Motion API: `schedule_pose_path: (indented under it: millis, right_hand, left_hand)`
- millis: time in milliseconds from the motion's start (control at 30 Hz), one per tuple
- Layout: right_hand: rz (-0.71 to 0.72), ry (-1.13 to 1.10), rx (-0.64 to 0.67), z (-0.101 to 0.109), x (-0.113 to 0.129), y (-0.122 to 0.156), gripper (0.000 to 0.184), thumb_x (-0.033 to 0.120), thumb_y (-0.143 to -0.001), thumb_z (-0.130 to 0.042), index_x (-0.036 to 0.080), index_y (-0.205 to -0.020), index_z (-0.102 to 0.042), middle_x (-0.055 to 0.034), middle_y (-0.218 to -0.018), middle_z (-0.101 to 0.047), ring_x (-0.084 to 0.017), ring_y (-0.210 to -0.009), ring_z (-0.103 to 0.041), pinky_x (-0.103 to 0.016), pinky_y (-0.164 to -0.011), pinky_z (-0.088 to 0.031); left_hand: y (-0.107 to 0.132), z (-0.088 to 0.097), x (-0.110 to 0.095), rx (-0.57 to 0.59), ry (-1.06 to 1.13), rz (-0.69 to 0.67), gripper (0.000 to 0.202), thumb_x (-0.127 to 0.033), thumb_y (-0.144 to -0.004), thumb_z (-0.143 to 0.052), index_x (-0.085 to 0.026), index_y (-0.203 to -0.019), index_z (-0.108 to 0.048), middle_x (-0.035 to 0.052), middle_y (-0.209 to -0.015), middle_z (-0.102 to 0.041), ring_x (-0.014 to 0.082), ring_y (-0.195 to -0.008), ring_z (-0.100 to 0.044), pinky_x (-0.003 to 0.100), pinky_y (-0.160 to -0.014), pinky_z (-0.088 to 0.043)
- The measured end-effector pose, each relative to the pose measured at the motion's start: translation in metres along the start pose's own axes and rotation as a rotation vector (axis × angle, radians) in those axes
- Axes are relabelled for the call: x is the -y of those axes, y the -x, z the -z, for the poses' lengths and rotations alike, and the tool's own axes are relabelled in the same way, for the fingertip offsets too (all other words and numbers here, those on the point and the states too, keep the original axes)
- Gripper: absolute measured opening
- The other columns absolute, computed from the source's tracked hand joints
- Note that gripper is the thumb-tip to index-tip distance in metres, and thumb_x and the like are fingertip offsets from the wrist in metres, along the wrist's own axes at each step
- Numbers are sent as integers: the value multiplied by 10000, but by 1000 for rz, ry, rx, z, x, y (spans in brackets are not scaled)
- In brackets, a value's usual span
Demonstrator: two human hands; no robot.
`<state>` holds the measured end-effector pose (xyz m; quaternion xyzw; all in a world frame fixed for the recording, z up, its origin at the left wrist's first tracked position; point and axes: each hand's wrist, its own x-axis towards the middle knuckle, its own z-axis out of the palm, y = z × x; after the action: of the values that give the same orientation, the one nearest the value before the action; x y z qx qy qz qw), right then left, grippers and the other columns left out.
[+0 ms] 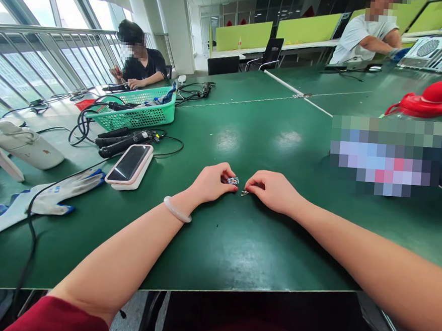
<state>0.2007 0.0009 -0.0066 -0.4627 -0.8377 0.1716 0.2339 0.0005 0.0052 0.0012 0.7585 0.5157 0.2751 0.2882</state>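
Pinching small dark square circuit module [233,180], left hand [212,183]; right hand [274,190] nips tiny silver metal piece [245,193]; both braced on green bench [245,137], likely for steadiness.

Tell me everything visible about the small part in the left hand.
The small part is a flat, dark square, seemingly a circuit board with pale metallic specks. The left hand pinches it face up, at or just above the green table. The right hand, pinching a metal piece, is close, not touching it.
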Motion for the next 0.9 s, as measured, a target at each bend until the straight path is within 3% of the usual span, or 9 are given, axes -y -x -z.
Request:
schedule_pose_path:
  millis: [133, 267, 400, 667, 900]
  right_hand:
    - [33, 3, 11, 2, -2, 0, 201, 144, -833, -536, 220, -798, -719, -11, -842, -702, -158, -791, -625, -284, -743, -458]
    - [22, 50, 47, 4, 1, 1, 118, 217, -823, -596, 219, -790, -709, -13, -831, -678, -162, -773, -608, -289, -717, -451]
    - [1, 107, 77, 3, 5, 2, 162, 218, -850, -553, 211, -749, -680, -24, -834, -655, -159, -759, -597, -283, -691, -435]
    - [63, -70, -128, 2, 7, 3, 132, 172, -826, -544, 195, -747, -647, -11, -748, -610, -129, -659, -525, -258, -624, -398]
    - [73, -145, -129, 1, 10, 3, 111, 210, -809, -585, 198, -727, -660, -3, -745, -579, -105, -597, -472, -256, -586, -375]
  left_hand:
    - [0, 0, 0, 2, 4, -1, 253, -272, -626, -759, -187, -799, -595, -9, -768, -662, 137, -723, -598, 279, -694, -468]
    - [0, 1, -2, 10, 0, 0, 246, -264, -631, -754, -185, -803, -597, -5, -778, -666, 141, -735, -605, 280, -701, -470]
    - [0, 1, -3, 10, -10, -1, 242, -263, -634, -751, -185, -805, -598, -3, -782, -668, 145, -741, -607, 284, -703, -469]
    - [2, -1, -9, 59, 78, -10, 280, -281, -615, -771, -178, -779, -569, -8, -779, -662, 130, -706, -593, 279, -693, -472]
    - [5, -2, -14, 95, 92, -79, 288, -282, -611, -780, -177, -757, -554, -15, -773, -648, 124, -699, -578, 277, -691, -453]
